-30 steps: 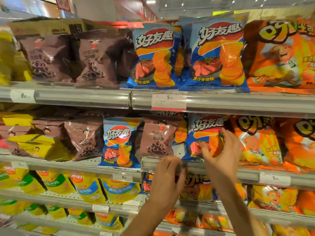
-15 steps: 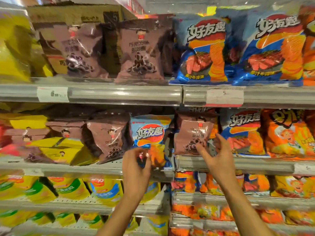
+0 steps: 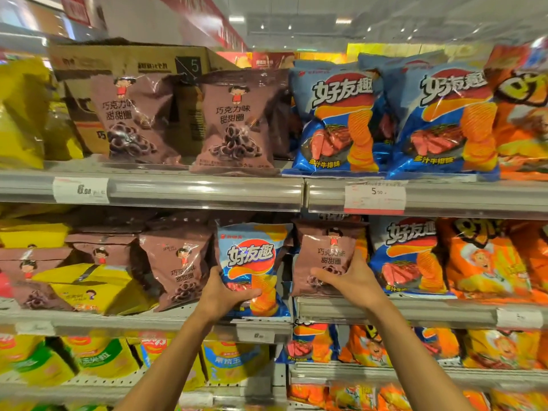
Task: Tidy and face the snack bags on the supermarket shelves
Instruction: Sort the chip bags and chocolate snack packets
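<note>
On the middle shelf [image 3: 385, 311], two bags held upright, side by side. Left hand [image 3: 225, 295] curled round the blue chip bag [image 3: 252, 262], thumb across its lower front. Right hand [image 3: 350, 280] gripping the brown ring-snack bag [image 3: 326, 250], fingers clamped at its lower right edge.

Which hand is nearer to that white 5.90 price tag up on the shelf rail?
Right. The right hand grips a brown bag just below the price tag; the left hand holds a blue bag farther left.

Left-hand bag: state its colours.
Blue bag with a red-and-orange logo, gripped by the left hand; head view.
</note>
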`<state>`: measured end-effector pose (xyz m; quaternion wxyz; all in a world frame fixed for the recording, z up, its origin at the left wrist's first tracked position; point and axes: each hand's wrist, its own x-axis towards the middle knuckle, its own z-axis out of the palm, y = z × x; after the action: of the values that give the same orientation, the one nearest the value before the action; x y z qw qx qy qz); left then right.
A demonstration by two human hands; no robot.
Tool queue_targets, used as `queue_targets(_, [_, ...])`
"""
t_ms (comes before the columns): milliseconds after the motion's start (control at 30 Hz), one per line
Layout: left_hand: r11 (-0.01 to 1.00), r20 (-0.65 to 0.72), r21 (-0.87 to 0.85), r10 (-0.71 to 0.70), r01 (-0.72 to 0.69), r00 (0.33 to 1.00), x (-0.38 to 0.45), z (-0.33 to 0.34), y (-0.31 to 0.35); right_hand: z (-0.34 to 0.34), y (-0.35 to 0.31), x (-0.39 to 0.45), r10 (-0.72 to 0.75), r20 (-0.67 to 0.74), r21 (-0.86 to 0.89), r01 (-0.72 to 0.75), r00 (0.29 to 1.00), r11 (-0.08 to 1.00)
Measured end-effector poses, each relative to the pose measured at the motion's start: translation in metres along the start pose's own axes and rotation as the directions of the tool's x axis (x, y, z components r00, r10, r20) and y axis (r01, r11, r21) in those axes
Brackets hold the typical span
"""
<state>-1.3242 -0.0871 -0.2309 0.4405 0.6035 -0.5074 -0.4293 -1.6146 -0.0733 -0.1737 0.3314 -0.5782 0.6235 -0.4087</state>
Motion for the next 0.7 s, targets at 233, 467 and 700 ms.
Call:
queue_targets(233, [0.987,-0.066,-0.150,0.049,-0.059,0.997,-0.004,-0.001,0.002,0.000,-0.002,0.000,-0.021,0.011,0.041,0.020,1.000,0.999])
queue_targets(467, [0.969,-0.087,-0.188,0.148,-0.162,0.985,-0.020,-0.020,0.026,-0.002,-0.006,-0.004,-0.041,-0.074,0.103,0.049,0.996,0.993])
queue_targets(700, [0.966,0.036,-0.229,0.133,-0.121,0.990,-0.041,-0.004,0.044,-0.025,0.002,-0.026,-0.043,-0.136,0.205,0.070,0.990,0.976])
